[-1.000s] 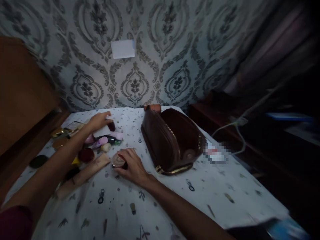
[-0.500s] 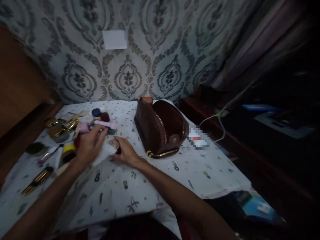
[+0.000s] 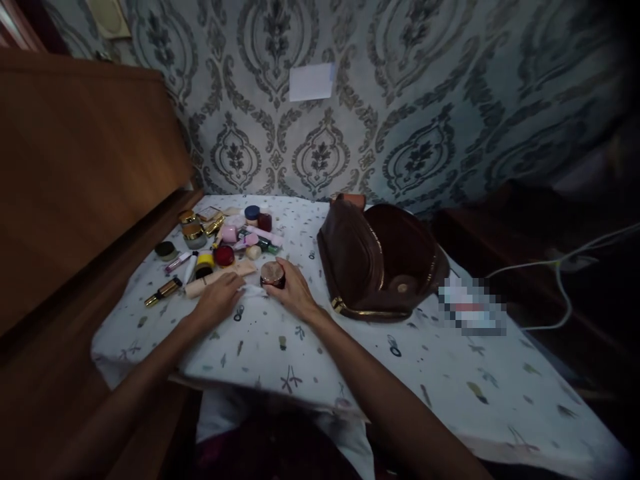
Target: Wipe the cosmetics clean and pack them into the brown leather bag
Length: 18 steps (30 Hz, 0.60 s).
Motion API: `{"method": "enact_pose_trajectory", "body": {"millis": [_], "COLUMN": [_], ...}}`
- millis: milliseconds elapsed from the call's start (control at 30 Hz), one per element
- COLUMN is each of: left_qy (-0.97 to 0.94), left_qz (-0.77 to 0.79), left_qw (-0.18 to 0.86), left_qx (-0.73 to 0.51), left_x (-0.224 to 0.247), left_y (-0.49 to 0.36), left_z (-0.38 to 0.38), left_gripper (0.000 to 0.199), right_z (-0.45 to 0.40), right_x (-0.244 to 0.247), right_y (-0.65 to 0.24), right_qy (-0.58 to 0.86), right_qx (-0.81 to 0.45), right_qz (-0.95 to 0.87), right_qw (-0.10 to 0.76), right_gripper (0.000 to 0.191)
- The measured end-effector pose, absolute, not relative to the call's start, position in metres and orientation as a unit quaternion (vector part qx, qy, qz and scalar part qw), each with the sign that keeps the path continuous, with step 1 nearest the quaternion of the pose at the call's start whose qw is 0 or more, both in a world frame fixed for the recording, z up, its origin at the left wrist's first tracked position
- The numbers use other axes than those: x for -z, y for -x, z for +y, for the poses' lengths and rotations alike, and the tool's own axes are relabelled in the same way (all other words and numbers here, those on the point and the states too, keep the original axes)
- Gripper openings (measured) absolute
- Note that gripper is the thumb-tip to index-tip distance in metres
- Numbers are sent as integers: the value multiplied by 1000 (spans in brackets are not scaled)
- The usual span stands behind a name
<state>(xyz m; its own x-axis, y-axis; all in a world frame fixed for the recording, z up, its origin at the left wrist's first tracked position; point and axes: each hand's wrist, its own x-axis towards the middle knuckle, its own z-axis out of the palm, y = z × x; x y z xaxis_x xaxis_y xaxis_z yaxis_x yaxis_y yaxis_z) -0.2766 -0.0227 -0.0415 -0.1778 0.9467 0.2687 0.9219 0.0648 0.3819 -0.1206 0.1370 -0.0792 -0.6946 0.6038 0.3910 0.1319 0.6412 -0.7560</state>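
Observation:
My right hand (image 3: 296, 291) is closed round a small dark jar with a rose-gold lid (image 3: 273, 272), its thumb and fingers on the sides; the lid faces up. Just left of it, my left hand (image 3: 220, 297) is low over the tablecloth with fingers bent down on a white tissue (image 3: 254, 291), partly hidden under the fingertips. A beige tube (image 3: 200, 285) lies right behind the left hand. Beyond are a red-lidded jar (image 3: 223, 255), a yellow-and-black container (image 3: 205, 261) and a small cream-coloured round piece (image 3: 253, 252).
An unzipped brown bag (image 3: 350, 257) stands right of my hands. More cosmetics, including a gold-lidded jar (image 3: 193, 233) and a gold-and-black tube (image 3: 163, 292), lie at the left. A wooden cabinet (image 3: 90, 153) borders the left; a white cable (image 3: 565, 293) runs at the right.
The view has turned left, so everything appears further right. My left hand has come down from beside the cosmetics towards the cloth. The jar's lid is now uncovered, with the tissue beside it.

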Motion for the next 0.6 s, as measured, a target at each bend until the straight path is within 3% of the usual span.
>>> {"method": "enact_pose_trajectory", "body": {"millis": [133, 267, 433, 600], "left_qy": [-538, -452, -357, -347], "left_qz": [750, 753, 705, 626], "left_qw": [70, 76, 158, 221], "left_qx": [-377, -472, -592, -662], "left_x": [39, 38, 41, 37], "left_y": [280, 277, 272, 259], "left_z": [-23, -17, 8, 39], "left_gripper": [9, 17, 26, 25], "right_z": [136, 136, 135, 124], "right_x": [78, 77, 69, 50], "right_y": [120, 120, 124, 118], "right_qy": [228, 240, 239, 176], "right_qx": [-382, -438, -642, -849], "right_qz": [-839, -806, -627, -408], "right_qw": [315, 320, 371, 286], "right_gripper": [74, 74, 63, 45]}}
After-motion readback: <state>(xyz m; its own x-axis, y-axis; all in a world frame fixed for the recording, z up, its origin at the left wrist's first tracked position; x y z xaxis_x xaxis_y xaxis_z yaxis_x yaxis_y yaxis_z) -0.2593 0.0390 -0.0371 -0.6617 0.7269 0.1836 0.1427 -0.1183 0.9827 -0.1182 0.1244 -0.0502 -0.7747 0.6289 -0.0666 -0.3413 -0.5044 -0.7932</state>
